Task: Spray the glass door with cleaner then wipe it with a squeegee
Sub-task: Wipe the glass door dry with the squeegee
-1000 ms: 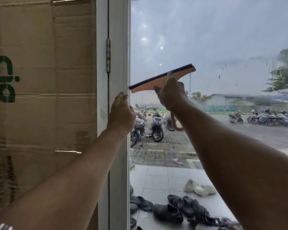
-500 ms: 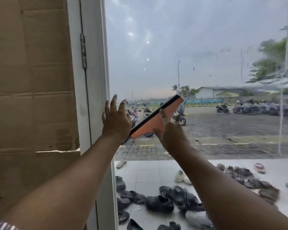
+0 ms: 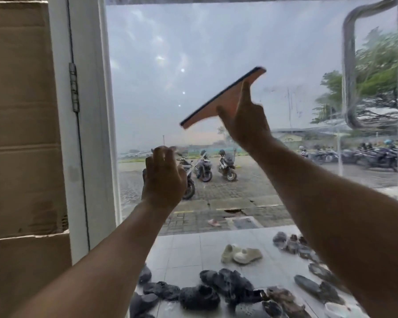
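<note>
Wiping is the step in hand — the right hand (image 3: 244,120) grips the squeegee (image 3: 223,99), tilted at the middle of the glass door (image 3: 159,42), the left hand (image 3: 163,177) open below it — and the next stroke likely needs firm, even blade contact.

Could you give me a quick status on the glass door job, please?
Right hand grips orange squeegee, blade tilted, at the glass door. Left hand open, raised lower left. Wet streaks right of blade, near door handle.
</note>
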